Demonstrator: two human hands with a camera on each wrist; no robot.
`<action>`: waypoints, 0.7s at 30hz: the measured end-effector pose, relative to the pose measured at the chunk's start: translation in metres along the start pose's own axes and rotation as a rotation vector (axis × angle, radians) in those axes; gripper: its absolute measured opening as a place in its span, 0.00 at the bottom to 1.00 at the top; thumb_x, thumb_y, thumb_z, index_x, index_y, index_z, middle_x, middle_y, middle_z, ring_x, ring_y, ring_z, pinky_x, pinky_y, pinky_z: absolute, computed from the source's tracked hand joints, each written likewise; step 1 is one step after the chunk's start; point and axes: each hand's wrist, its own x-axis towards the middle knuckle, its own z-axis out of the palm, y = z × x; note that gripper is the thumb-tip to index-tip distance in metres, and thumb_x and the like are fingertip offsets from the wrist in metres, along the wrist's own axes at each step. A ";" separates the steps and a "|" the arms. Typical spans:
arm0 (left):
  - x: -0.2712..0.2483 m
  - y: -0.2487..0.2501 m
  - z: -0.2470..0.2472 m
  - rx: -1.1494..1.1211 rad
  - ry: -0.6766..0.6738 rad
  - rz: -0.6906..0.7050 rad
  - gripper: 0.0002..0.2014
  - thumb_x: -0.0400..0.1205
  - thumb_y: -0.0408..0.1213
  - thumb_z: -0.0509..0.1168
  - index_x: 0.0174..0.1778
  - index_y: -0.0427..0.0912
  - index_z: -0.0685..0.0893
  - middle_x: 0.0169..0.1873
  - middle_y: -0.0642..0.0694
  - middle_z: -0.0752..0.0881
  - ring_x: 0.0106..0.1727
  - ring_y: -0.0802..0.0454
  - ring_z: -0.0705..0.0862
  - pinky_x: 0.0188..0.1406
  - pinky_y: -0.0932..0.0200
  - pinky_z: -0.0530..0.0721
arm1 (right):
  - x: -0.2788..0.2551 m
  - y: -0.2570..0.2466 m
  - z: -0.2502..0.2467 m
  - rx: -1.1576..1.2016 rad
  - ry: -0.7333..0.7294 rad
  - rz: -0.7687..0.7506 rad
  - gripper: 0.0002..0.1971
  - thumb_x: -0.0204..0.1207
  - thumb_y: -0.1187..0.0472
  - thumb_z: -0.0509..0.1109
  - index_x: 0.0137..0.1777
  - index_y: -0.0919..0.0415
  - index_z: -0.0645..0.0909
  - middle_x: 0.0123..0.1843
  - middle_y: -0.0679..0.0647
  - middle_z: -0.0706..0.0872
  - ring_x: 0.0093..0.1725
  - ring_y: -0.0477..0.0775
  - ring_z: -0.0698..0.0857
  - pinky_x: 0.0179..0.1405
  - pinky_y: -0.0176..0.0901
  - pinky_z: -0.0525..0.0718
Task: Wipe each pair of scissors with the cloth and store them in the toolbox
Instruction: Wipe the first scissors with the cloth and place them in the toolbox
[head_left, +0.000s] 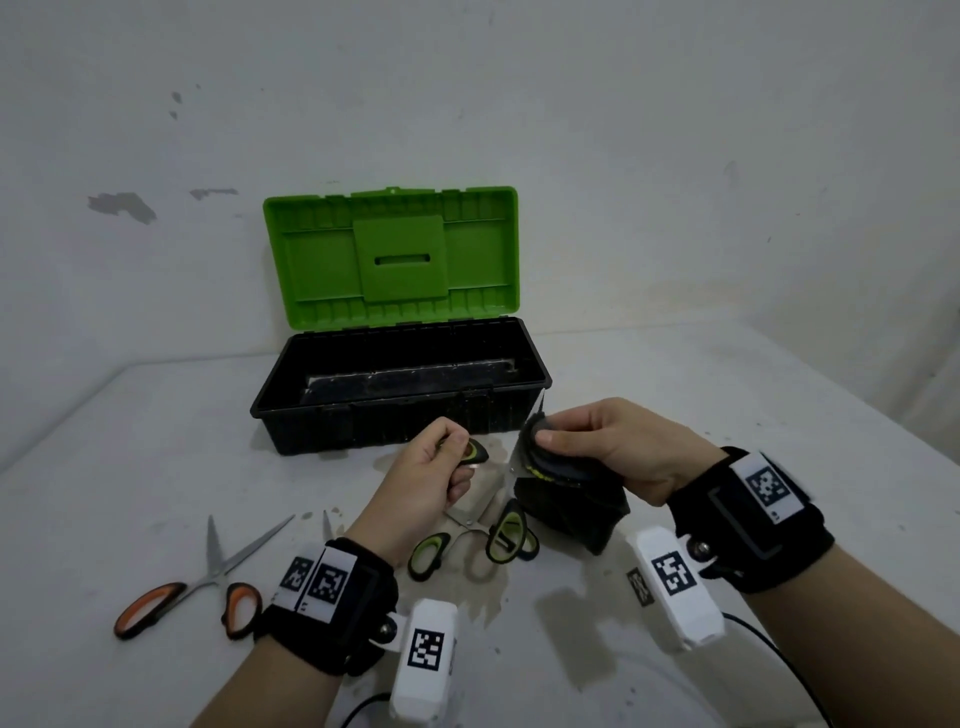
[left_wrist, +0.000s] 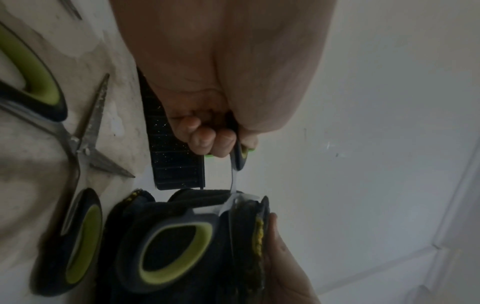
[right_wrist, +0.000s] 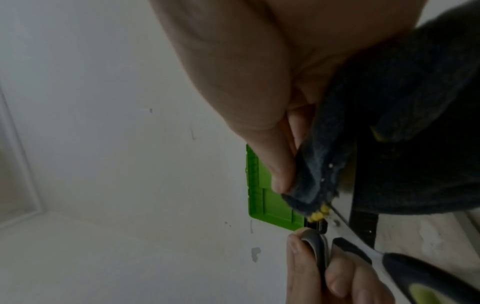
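**First green pair under the cloth, toolbox still bare**

White and stained, the table (head_left: 156, 441) runs back to a scuffed wall, with the toolbox (head_left: 400, 384) at the far centre, green lid up. Its black tub shows no scissors inside, so nothing looks stored yet.

The left hand (head_left: 426, 473) has its fingers curled round one handle of the held green scissors (head_left: 475, 452), raised just in front of the box. The right hand (head_left: 613, 447) pinches the dark cloth (head_left: 566, 499) folded over the blade, thumb pressing on top; the rest of the cloth hangs down to the table.

By my judgement the job is in its early part: one pair is mid-wipe, none are put away.

Count: three pairs of scissors are plain to see. One is held; a second green-handled pair (head_left: 467, 545) lies open on the near table below the hands; an orange-handled pair (head_left: 197, 582) lies at near left. One more blade tip (head_left: 327, 525) shows beside the left wrist; what it belongs to, I cannot tell. One cloth, one toolbox.
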 end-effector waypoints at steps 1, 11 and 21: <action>0.000 0.000 0.000 -0.008 0.005 0.005 0.12 0.92 0.39 0.53 0.45 0.39 0.74 0.27 0.55 0.71 0.29 0.59 0.70 0.28 0.68 0.70 | 0.000 0.000 0.001 -0.019 -0.008 0.007 0.11 0.76 0.69 0.73 0.57 0.68 0.88 0.51 0.65 0.91 0.46 0.55 0.89 0.52 0.40 0.89; -0.003 0.001 0.009 0.026 -0.012 0.074 0.12 0.91 0.37 0.54 0.41 0.40 0.72 0.26 0.57 0.68 0.28 0.58 0.67 0.26 0.67 0.68 | 0.000 0.006 0.015 -0.142 0.011 0.081 0.10 0.72 0.64 0.79 0.47 0.72 0.87 0.39 0.62 0.90 0.34 0.54 0.89 0.35 0.40 0.87; -0.002 0.006 0.006 0.040 -0.092 0.015 0.12 0.92 0.38 0.53 0.43 0.40 0.72 0.29 0.54 0.67 0.29 0.60 0.69 0.28 0.68 0.69 | 0.000 -0.005 0.007 0.113 0.120 -0.008 0.09 0.77 0.65 0.75 0.34 0.60 0.87 0.33 0.58 0.89 0.29 0.51 0.87 0.29 0.37 0.86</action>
